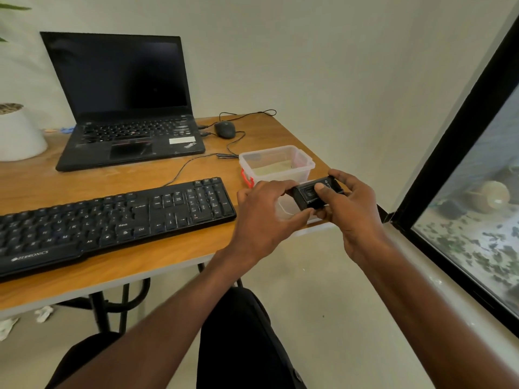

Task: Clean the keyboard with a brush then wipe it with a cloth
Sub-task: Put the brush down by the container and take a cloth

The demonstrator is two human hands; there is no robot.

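Observation:
A black full-size keyboard (112, 220) lies along the front of the wooden table (168, 265). To its right, above the table's right corner, both hands hold a small black boxy device (311, 195). My left hand (264, 217) grips its left end with curled fingers. My right hand (354, 209) grips the right end, thumb lying across the top. No brush or cloth is plainly visible.
An open black laptop (126, 108) stands at the back, a wired mouse (224, 129) to its right. A clear plastic box (276, 164) with red clasps sits behind the hands, its lid (286, 206) under them. White plant pot (16, 133) far left; window (477, 192) on the right.

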